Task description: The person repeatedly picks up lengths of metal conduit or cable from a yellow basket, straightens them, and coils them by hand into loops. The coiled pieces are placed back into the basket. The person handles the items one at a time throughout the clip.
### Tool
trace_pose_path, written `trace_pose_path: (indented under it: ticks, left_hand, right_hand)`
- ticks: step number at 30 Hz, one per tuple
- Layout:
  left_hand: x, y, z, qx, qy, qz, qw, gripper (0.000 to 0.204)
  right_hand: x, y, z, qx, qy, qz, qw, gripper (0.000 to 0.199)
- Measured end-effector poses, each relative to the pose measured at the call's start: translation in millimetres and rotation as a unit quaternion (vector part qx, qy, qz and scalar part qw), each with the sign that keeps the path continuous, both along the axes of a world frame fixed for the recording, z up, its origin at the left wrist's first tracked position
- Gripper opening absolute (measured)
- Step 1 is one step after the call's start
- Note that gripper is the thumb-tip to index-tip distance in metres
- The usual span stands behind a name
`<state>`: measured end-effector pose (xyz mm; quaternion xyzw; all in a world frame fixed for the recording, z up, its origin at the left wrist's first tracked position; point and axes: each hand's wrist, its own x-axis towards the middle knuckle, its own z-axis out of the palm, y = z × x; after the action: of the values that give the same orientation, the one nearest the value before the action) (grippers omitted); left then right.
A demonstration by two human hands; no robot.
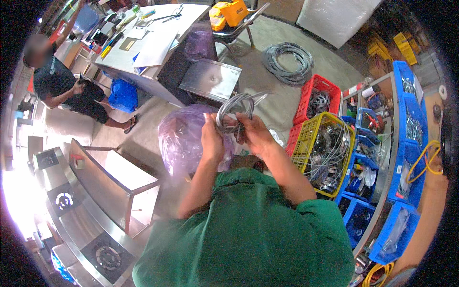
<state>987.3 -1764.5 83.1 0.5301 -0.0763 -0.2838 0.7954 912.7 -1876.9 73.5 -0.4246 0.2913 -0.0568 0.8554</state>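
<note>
A small coil of grey cable [233,106] is held up in front of me between both hands. My left hand [212,138] is closed on the coil's left side. From the right, my right hand [256,134] grips the coil's lower right part, with the fingers wrapped on the strands. Loose ends of the cable stick out toward the upper right. Just beyond and below my left hand stands a large translucent purple plastic bag [179,136]; what it contains cannot be made out.
At my right are a yellow crate [306,138] of cables, a red crate [303,102] and a rack of blue bins [407,177]. A larger cable coil [272,67] lies on the floor ahead. Steel burner counters [76,215] stand left, and a person [57,79] sits beyond.
</note>
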Motion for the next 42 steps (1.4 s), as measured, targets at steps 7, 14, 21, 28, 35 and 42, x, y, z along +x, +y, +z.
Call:
trace_pose_path:
  ticks: [7, 14, 21, 28, 35, 42]
  left_hand:
    - [60.9, 13.2, 27.9, 0.155, -0.032, -0.339, 0.927, 0.045]
    - [25.2, 3.6, 26.1, 0.223, -0.113, -0.411, 0.877, 0.03]
    - [12.5, -0.8, -23.3, 0.244, 0.0, -0.188, 0.951, 0.039]
    - [40.8, 6.1, -24.9, 0.128, 0.154, -0.054, 0.978, 0.047]
    - [68.8, 40.1, 30.4, 0.043, 0.17, -0.118, 0.977, 0.036]
    - [34.9, 25.0, 51.2, -0.087, 0.257, -0.087, 0.958, 0.027]
  right_hand:
    - [-8.3, -12.9, -6.4, -0.293, -0.066, 0.179, 0.937, 0.032]
    - [-10.3, -18.0, -29.7, -0.131, -0.074, 0.208, 0.966, 0.024]
    - [-1.2, -22.7, -28.8, -0.246, 0.088, 0.22, 0.94, 0.048]
    - [-12.7, -13.9, -1.6, -0.677, 0.072, 0.102, 0.726, 0.037]
    - [-54.5, -48.6, 39.3, -0.803, 0.0, 0.167, 0.572, 0.026]
    - [-61.7, -52.5, 40.4, -0.701, -0.057, 0.074, 0.707, 0.02]
